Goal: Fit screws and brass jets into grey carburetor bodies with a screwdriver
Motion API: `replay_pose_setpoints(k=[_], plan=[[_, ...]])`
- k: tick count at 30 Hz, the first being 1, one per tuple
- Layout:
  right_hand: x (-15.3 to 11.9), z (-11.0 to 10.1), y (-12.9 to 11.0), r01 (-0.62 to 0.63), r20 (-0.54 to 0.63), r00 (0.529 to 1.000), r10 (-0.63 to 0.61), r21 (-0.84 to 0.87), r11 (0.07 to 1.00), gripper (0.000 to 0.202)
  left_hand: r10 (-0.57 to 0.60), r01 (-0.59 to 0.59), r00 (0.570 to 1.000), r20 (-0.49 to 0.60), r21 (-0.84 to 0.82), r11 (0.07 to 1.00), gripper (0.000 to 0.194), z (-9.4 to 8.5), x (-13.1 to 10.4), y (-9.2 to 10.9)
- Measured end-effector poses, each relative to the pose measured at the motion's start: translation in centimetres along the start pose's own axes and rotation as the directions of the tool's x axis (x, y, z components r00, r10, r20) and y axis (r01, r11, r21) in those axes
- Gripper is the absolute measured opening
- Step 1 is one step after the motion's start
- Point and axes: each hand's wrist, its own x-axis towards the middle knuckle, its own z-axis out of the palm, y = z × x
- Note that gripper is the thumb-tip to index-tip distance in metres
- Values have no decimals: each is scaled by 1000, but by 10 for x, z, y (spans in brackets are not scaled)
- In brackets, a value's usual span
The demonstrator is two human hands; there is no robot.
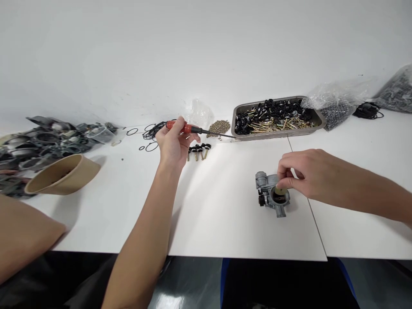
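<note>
At the far left of the bench (225,223), a heap of grey castings (38,143) lay beside a tipped paper cup (61,174), its mouth turned toward the edge. A nudge from the bare forearm (22,231) resting low at that corner, whose owner I could not tell, could have rolled the cup and spilled whatever sat inside.

Further right, loose O-rings (151,135) were scattered near the left hand (175,143), which was closed around the red handle of a screwdriver (193,128), the shaft pointing right toward a small pile of brass bits (219,127). Just under that hand stood a row of black-capped pins (198,151); a careless sweep of the wrist could have knocked them over or sent rings skidding off.

Beyond the blade tip sat a metal tray (278,134) of black and brass parts, and past it clear bags (337,103) of small pieces, well apart from the work.

Toward the right front, a carburettor (273,195) rested on the bench near a seam between two boards. The right hand (309,176) had its fingertips pinched on a small brass piece at the body's round opening. I judged this the riskiest spot: the piece was tiny, the body was unheld by anything else, and a slip could have dropped the piece into the bore or tipped the body.
</note>
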Motion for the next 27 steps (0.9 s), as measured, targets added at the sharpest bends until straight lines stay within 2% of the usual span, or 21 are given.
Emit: replay_pose_setpoints(k=[6,11,17,22,27], plan=[[4,6,1,12,128,992,-17,42,999,22,-5,5,1000,-17,-35,999,40,2,-1,0],[6,8,3,27,109,993,-34,66,997,18,-14,13,1000,-23,-59,998,38,4,-2,1],[7,8,7,32,62,997,-37,79,996,22,-10,10,1000,-3,-12,1000,41,2,-1,0],[6,5,8,40,134,989,-62,158,987,23,-15,15,1000,-11,-40,999,39,2,-1,1],[6,5,6,26,155,987,-52,168,986,21,2,-2,1000,25,11,1000,37,1,-1,1]])
